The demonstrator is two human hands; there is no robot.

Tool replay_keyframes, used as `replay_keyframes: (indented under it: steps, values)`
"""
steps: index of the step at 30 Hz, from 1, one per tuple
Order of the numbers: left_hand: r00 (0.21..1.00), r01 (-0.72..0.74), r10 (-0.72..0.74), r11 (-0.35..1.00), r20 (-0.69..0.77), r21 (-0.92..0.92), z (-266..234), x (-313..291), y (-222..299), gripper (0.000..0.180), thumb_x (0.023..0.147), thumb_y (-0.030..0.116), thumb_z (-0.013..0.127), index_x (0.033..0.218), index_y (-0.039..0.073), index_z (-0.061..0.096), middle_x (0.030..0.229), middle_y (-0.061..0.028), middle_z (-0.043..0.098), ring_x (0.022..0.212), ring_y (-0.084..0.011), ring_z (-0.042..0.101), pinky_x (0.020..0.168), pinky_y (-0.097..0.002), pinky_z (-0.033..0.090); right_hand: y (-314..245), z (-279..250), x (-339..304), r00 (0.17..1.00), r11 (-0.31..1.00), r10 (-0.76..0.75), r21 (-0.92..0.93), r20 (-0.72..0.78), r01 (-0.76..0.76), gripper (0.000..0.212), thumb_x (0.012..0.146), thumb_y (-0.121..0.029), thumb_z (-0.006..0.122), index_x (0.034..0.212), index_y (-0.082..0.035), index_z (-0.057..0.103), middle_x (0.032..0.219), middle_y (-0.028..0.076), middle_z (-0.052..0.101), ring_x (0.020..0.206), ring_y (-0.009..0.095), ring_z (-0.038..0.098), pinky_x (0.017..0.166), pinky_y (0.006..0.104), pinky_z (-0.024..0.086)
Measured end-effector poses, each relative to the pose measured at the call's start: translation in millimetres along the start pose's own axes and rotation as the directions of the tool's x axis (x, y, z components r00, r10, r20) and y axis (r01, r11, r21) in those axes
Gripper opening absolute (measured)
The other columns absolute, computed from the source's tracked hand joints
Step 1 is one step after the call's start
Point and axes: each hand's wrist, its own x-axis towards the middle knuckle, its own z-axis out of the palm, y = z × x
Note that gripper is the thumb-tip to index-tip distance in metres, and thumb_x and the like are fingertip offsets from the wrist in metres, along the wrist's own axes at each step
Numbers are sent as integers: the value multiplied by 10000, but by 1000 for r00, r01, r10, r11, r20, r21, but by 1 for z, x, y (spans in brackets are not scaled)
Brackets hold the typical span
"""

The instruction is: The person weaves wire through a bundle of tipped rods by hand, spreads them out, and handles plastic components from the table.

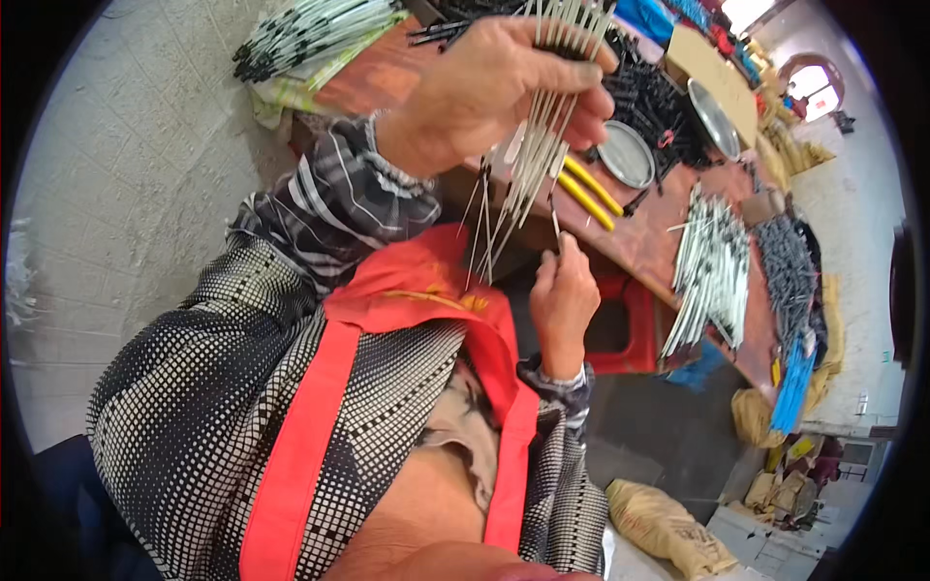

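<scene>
My left hand [489, 92] is raised over the table's near edge, closed round a fanned bundle of thin pale metal rods [544, 155]. Their lower ends spread and hang over my red apron [426, 290]; a few of them look dark near the tip. Lower and to the right, my right hand [564, 305] pinches a single thin rod [555, 215] with a dark upper end, just beside the bundle. Yellow-handled pliers [589, 194] lie on the table right behind that rod.
The reddish table [644, 237] carries heaped black parts [635, 87], a round dish [626, 155] and another round metal piece [712, 118]. White rods lie in piles at right [712, 266] and far left [315, 39]. Below are a red stool [635, 329] and a sack [668, 531].
</scene>
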Motion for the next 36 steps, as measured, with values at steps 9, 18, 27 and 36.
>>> replay_keyframes:
  steps: [9,18,27,36]
  values:
    - [947,-79,104,992,303,-96,-1,0,20,199,997,71,551,1166,-20,603,932,-182,724,815,-292,737,687,-390,626,34,99,-14,985,645,127,745,113,-169,233,980,-106,591,1179,-7,660,876,58,671,773,115,612,688,261,498]
    - [951,-81,80,997,297,-11,4,-4,20,276,1003,72,535,1253,-40,567,943,-209,720,847,-313,737,725,-398,631,-1,48,-5,863,85,-183,883,470,-462,954,796,-275,761,1542,21,246,1466,220,464,1325,277,495,958,345,489]
    - [900,123,-52,983,432,-138,16,-4,16,336,965,28,580,1274,-96,536,1002,-226,709,891,-329,731,755,-413,634,-9,99,31,718,452,-240,730,653,-513,304,905,-176,684,1166,-20,671,884,1,667,775,77,581,697,288,506]
    - [893,50,-148,971,425,233,24,-63,24,297,847,-140,615,1138,-86,641,1042,-224,713,925,-280,728,854,-358,580,41,130,38,813,791,-276,601,512,-111,259,820,-249,701,928,-14,719,931,206,705,865,381,676,742,455,540]
